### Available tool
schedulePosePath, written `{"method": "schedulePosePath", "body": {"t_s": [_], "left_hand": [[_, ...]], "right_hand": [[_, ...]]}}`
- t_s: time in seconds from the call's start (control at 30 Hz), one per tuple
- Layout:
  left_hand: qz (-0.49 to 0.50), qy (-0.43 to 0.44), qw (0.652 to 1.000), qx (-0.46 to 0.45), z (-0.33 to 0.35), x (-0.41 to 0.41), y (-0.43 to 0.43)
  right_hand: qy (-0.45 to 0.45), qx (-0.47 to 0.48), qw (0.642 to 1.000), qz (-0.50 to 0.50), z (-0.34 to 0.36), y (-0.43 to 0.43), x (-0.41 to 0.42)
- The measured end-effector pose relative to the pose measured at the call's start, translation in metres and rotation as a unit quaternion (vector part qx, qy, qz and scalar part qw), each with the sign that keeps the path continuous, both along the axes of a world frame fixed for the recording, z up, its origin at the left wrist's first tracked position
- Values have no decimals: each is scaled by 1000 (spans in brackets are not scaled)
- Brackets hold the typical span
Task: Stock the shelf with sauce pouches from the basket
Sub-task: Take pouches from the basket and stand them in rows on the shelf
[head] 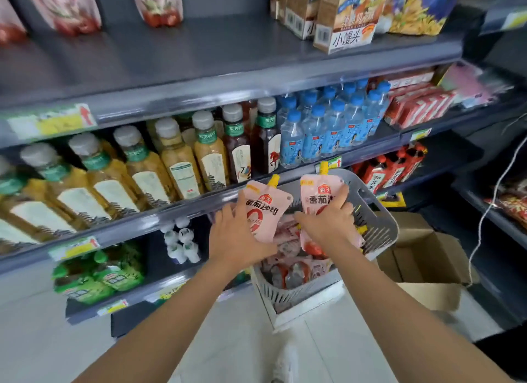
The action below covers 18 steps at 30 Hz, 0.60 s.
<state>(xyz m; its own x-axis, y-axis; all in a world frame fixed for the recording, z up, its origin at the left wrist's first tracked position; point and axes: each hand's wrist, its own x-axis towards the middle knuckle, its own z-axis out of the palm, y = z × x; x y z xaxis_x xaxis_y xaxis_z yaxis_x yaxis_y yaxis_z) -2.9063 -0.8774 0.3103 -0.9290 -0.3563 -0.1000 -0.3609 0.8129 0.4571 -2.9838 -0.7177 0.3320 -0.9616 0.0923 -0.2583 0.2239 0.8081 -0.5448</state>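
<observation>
Reaching forward with both arms, wrists close together, above the grey basket [380, 211]. Gripping one pink sauce pouch [266, 208] upright in the left hand [236, 235] and a second pouch [318, 195] in the right hand [328, 224], spouts up, just before the drinks shelf [182, 207].

Light is bright and even, falling from overhead, with no hard shadows, only soft dark bands beneath each shelf lip [199, 97]. The lowest shelf bay and the aisle at far right sit dimmer. Small highlights glint on the tea bottles [182, 160] and water bottles [328, 126], and the pale floor [251, 325] is nearly washed out. The wide lens bows the shelf edges and stretches things toward the corners. Motion blur smears the left side and top — the price tag [51, 121] and the pink pouches on the top shelf [65, 9] are unreadable — while the centre is sharper: print on the left sauce pouch [265, 211] and right sauce pouch [319, 200] reads clearly.
</observation>
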Motion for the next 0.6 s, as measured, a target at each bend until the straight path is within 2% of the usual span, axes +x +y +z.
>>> {"method": "schedulePosePath", "body": {"t_s": [0.2,0.4,0.6], "left_hand": [[92,134,986,28,71,106,-63],[159,275,948,1,147,172,-123],[210,344,915,-9,215,164,-188]], "right_hand": [[163,-81,983,30,63,-58,75],[285,-175,938,94,143,-134,120],[305,-284,897,147,216,-204,117]]}}
